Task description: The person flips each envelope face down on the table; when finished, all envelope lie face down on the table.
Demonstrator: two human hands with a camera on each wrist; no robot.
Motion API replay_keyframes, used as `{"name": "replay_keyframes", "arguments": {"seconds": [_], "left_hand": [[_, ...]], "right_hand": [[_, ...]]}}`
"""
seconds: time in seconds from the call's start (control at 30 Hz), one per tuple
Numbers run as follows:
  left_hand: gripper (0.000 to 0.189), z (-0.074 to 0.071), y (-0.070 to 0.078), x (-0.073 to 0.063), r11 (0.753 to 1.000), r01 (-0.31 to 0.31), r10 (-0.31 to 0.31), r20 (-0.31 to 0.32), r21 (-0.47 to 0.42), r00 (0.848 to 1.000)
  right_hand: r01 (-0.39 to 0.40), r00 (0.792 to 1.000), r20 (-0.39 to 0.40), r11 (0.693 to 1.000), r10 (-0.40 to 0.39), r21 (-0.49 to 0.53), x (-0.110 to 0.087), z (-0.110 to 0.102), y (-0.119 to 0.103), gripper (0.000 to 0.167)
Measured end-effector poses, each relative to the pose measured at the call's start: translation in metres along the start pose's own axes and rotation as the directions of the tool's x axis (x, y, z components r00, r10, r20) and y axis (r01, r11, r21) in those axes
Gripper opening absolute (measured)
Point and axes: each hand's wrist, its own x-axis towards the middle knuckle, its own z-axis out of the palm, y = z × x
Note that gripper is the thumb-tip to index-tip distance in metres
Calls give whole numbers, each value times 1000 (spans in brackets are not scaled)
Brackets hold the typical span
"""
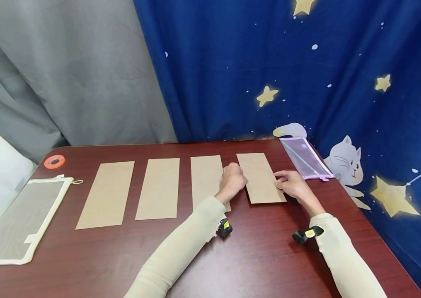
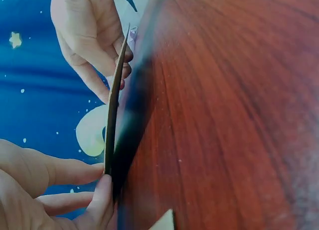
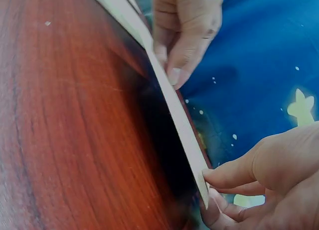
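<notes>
A tan kraft paper sheet is held between both hands at the right end of a row of similar sheets. My left hand pinches its left edge between thumb and fingers, as the left wrist view shows with the thumb. On the opposite edge my right hand grips it, thumb and fingers on either face, seen closely in the right wrist view. The sheet is slightly raised, with a dark shadow under it. Partly behind the left hand lies another kraft sheet.
Two more kraft sheets, one at far left and one beside it, lie flat. A white-edged mesh zip pouch and an orange tape roll sit at left. A purple-edged pouch lies at the back right corner of the table.
</notes>
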Motion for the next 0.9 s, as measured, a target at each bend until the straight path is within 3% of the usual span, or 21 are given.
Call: {"name": "replay_keyframes", "arguments": {"seconds": [0.13,0.23,0.47,0.67,0.8,0.9], "left_hand": [[43,11,-8,8,997,-44,46,-31,66,998],[40,10,-10,5,993,-80,84,-44,88,995],[39,-5,0,-13,977,-168,172,-20,135,985],[40,-10,0,-15,941,-252,258,5,225,966],[18,-27,-13,-14,936,-277,275,41,216,961],[28,-59,-35,-12,919,-311,301,78,242,950]], "right_hand": [[10,1000,-10,990,-12,-141,3,4,-1,38],[24,1000,-10,978,-26,-207,5,6,-3,38],[53,997,-30,959,-64,-280,8,15,-8,41],[69,996,-40,953,-84,-294,8,18,-9,39],[68,991,-89,950,-100,-305,7,12,-5,37],[100,977,-148,942,-154,-319,8,1,5,41]]}}
